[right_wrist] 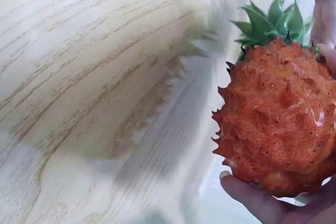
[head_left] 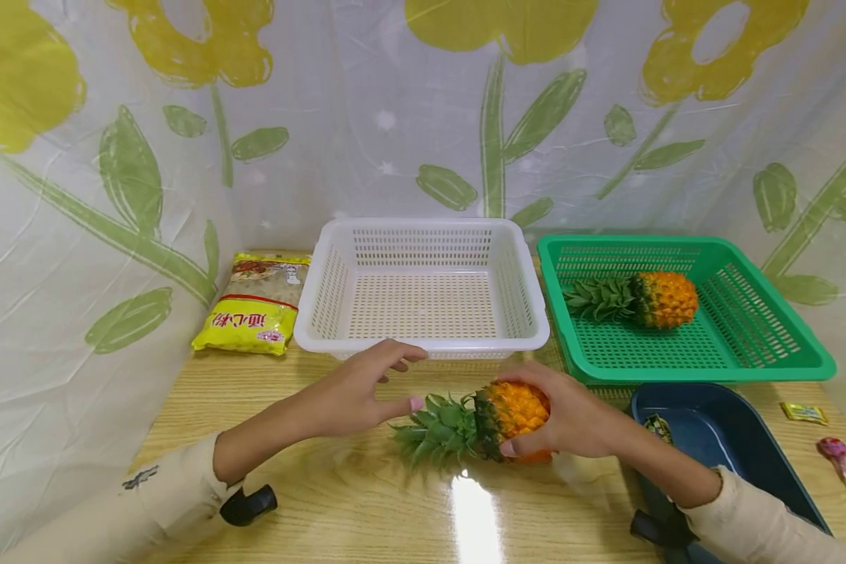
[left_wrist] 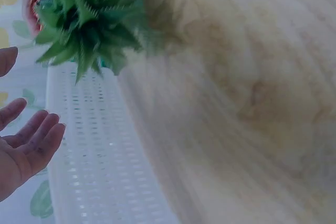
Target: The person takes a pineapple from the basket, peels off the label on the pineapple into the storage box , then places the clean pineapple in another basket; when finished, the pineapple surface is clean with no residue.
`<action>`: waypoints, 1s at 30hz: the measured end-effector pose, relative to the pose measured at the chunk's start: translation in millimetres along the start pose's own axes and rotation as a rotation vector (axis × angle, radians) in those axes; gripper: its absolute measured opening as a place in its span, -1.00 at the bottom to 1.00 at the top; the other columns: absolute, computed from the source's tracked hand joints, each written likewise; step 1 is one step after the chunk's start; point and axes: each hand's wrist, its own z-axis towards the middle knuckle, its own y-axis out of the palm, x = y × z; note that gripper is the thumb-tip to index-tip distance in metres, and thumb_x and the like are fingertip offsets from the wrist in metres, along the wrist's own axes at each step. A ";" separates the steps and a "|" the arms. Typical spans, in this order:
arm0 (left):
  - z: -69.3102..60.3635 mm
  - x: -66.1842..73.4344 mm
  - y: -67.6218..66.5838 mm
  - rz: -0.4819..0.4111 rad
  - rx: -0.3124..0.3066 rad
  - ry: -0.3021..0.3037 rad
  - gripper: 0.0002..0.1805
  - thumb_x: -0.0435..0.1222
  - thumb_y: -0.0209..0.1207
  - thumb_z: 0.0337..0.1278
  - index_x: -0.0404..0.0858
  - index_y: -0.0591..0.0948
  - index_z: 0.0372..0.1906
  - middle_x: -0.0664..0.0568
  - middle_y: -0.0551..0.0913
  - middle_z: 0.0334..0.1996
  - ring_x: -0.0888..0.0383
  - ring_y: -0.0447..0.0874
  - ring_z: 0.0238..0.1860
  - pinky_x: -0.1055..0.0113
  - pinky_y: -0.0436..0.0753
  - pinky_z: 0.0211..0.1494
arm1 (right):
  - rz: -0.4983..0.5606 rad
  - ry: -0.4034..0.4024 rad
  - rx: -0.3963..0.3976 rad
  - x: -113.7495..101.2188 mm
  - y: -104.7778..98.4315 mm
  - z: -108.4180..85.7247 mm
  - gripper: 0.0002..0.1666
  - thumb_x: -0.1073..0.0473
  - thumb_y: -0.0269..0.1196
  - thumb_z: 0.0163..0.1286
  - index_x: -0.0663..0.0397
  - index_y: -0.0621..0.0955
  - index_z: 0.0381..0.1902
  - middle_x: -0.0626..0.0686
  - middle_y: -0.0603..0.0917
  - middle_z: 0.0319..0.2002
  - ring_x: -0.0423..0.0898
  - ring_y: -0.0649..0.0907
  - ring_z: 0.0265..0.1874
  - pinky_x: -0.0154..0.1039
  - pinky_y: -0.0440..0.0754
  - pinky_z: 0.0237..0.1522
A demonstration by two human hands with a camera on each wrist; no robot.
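My right hand [head_left: 571,411] grips an orange pineapple [head_left: 518,415] round its fruit end, thumb on the near side. Its green leaf crown [head_left: 440,431] points left. In the right wrist view, the thumb [right_wrist: 249,195] lies against the underside of the spiky pineapple [right_wrist: 281,119]. A shadow of it falls on the wooden table [right_wrist: 89,77]. My left hand [head_left: 352,395] hovers just left of the crown with fingers loosely bent and nothing in them. The left wrist view shows those spread fingers [left_wrist: 39,135] apart from the leaves [left_wrist: 84,19].
Behind the hands stands a white basket [head_left: 423,345]. A green basket [head_left: 698,372] at right holds another pineapple [head_left: 666,299]. In front of it is a dark blue tray [head_left: 712,423]. A yellow food bag [head_left: 254,305] lies left; a lollipop [head_left: 833,448] and small yellow packet [head_left: 804,413] lie far right.
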 end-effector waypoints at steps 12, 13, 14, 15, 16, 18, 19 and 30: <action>18.0 -2.0 -17.9 0.048 0.152 0.095 -0.48 -0.14 0.28 0.32 -0.23 0.50 0.30 -0.08 0.60 0.18 0.01 0.63 0.13 0.04 0.61 0.18 | -0.032 -0.002 0.045 -6.0 -11.5 -20.2 -0.11 -0.22 0.57 0.01 -0.37 0.48 0.31 0.01 0.56 0.03 -0.13 0.61 -0.31 -0.25 0.66 -0.45; 19.3 -4.1 -18.7 0.049 0.157 0.089 -0.49 -0.14 0.28 0.32 -0.23 0.51 0.28 -0.07 0.61 0.17 0.01 0.63 0.12 0.05 0.60 0.18 | -0.026 -0.003 0.042 -6.6 -12.8 -21.4 -0.11 -0.21 0.57 0.01 -0.35 0.48 0.30 0.02 0.56 0.03 -0.12 0.62 -0.31 -0.24 0.67 -0.45; 20.4 -5.5 -19.9 0.049 0.158 0.085 -0.50 -0.14 0.29 0.32 -0.23 0.52 0.27 -0.07 0.62 0.16 0.01 0.62 0.12 0.04 0.60 0.20 | -0.022 -0.006 0.038 -7.4 -14.3 -22.6 -0.12 -0.20 0.57 0.01 -0.34 0.48 0.30 0.02 0.56 0.03 -0.12 0.62 -0.31 -0.24 0.67 -0.44; 21.6 -7.6 -20.6 0.055 0.160 0.080 -0.51 -0.14 0.29 0.31 -0.23 0.53 0.26 -0.07 0.63 0.15 0.01 0.62 0.12 0.04 0.59 0.20 | -0.016 -0.006 0.032 -8.2 -16.1 -23.9 -0.12 -0.19 0.57 0.02 -0.31 0.48 0.30 0.03 0.56 0.03 -0.12 0.62 -0.31 -0.24 0.68 -0.44; 22.7 -9.9 -21.3 0.060 0.163 0.077 -0.52 -0.13 0.28 0.32 -0.22 0.54 0.26 -0.06 0.63 0.14 0.01 0.62 0.12 0.04 0.59 0.21 | -0.007 -0.007 0.027 -9.0 -18.1 -25.0 -0.13 -0.17 0.57 0.03 -0.28 0.48 0.30 0.04 0.56 0.02 -0.12 0.63 -0.30 -0.23 0.68 -0.44; 25.0 -13.4 -22.7 0.065 0.164 0.071 -0.53 -0.13 0.28 0.31 -0.22 0.56 0.24 -0.05 0.65 0.12 0.01 0.61 0.11 0.02 0.58 0.22 | 0.006 -0.013 0.019 -10.2 -22.7 -27.7 -0.14 -0.14 0.57 0.05 -0.24 0.47 0.29 0.05 0.56 0.02 -0.12 0.64 -0.30 -0.23 0.69 -0.44; 26.0 -15.1 -23.3 0.068 0.162 0.069 -0.54 -0.13 0.28 0.31 -0.21 0.57 0.23 -0.06 0.65 0.12 0.00 0.61 0.11 0.01 0.57 0.23 | 0.018 -0.015 0.015 -10.6 -25.3 -28.9 -0.15 -0.12 0.57 0.05 -0.21 0.47 0.29 0.06 0.56 0.01 -0.12 0.64 -0.29 -0.22 0.69 -0.43; 32.2 -31.8 -27.5 0.159 0.097 -0.057 -0.62 -0.02 0.24 0.32 -0.15 0.65 0.08 0.02 0.73 -0.05 0.01 0.67 0.04 0.03 0.60 0.16 | 0.130 -0.062 -0.004 -7.9 -58.9 -35.3 -0.18 0.12 0.55 0.14 -0.14 0.43 0.32 0.14 0.53 0.03 -0.06 0.65 -0.27 -0.15 0.71 -0.43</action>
